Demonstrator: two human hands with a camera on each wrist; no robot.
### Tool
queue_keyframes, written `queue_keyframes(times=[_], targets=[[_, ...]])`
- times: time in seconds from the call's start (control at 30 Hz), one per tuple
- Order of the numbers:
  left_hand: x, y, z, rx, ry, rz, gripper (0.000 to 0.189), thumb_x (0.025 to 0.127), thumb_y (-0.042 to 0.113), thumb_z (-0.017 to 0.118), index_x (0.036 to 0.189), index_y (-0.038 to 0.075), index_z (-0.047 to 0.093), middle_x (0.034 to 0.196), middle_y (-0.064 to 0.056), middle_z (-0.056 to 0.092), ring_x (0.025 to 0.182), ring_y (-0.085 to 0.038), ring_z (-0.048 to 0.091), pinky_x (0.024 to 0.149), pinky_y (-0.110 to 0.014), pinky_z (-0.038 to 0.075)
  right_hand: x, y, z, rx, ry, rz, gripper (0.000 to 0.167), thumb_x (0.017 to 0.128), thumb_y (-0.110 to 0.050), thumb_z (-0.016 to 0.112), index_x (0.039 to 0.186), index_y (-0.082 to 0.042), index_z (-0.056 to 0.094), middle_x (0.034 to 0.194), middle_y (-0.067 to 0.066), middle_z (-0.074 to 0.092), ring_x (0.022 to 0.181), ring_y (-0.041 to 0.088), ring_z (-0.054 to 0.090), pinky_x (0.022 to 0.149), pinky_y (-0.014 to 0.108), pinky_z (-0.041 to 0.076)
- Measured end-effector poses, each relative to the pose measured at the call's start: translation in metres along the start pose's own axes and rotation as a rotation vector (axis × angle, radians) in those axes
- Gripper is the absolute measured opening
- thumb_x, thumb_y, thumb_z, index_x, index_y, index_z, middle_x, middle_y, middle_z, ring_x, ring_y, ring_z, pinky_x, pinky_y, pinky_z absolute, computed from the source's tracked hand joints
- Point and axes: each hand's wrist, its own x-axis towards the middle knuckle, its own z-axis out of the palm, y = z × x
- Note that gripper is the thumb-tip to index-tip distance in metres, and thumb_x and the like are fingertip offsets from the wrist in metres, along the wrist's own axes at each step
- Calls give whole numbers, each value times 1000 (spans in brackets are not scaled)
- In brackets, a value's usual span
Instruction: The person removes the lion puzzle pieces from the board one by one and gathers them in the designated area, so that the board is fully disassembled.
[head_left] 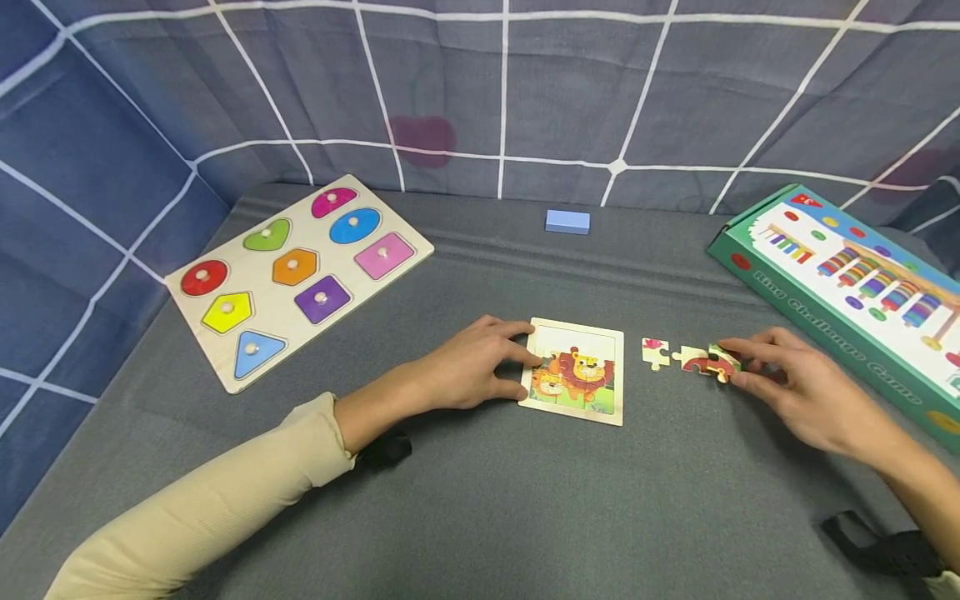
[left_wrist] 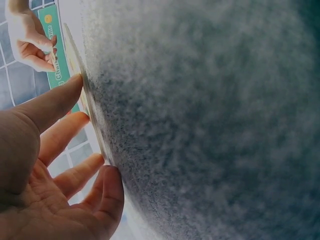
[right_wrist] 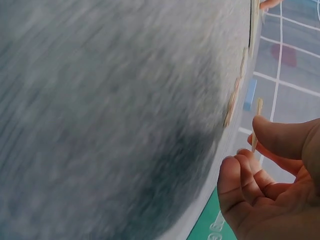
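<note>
The left hand (head_left: 474, 367), fingers spread, touches the left edge of the partly filled puzzle (head_left: 561, 341) on the desk (head_left: 480, 508). The right hand (head_left: 810, 396) pinches a piece (right_wrist: 259, 107) above the desk, near loose pieces (head_left: 655, 351) right of the puzzle.

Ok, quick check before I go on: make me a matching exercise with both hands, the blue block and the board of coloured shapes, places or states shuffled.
Column one
1. Left hand
2. Right hand
3. Blue block
4. Board of coloured shapes

Column two
A. Beyond the lion puzzle frame, near the grid-patterned cloth
B. Pinches a puzzle piece
C. Lies flat on the left side of the head view
D. Touches the left edge of the lion puzzle frame

Pairs: 1-D, 2-B, 3-A, 4-C
</note>
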Motion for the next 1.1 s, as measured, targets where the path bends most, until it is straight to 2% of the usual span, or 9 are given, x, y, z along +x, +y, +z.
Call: queue_keyframes(times=[0.2, 0.5, 0.8, 1.1], targets=[[-1, 1, -1, 7, 3, 7, 43, 89, 28, 76, 129, 16, 67, 152, -11, 41, 132, -33, 41, 107, -45, 35, -4, 10, -2, -58, -26, 27, 39, 86, 2, 72, 125, 0, 64, 93, 2, 54, 75, 3, 39, 56, 22, 32], [-1, 0, 0, -2, 3, 1, 43, 88, 28, 76, 129, 16, 67, 152, -10, 41, 132, -32, 40, 108, -44, 35, -6, 20, -3, -99, -65, 42, 36, 88, 0, 71, 123, 3, 64, 91, 2, 56, 76, 3, 41, 56, 25, 35], [-1, 0, 0, 3, -3, 1, 43, 89, 28, 75, 129, 16, 67, 153, -10, 41, 132, -32, 40, 108, -44, 35, 0, 15, 0, -149, -127, 99, 36, 88, -1, 71, 123, 3, 63, 90, 6, 55, 75, 17, 44, 56, 29, 34], [-1, 0, 0, -2, 0, 3, 43, 89, 27, 76, 129, 15, 67, 153, -11, 41, 133, -32, 40, 108, -45, 34, 1, 13, 1, -152, -108, 91, 36, 85, 3, 73, 120, 3, 65, 93, 9, 58, 80, 21, 49, 58, 32, 36]])
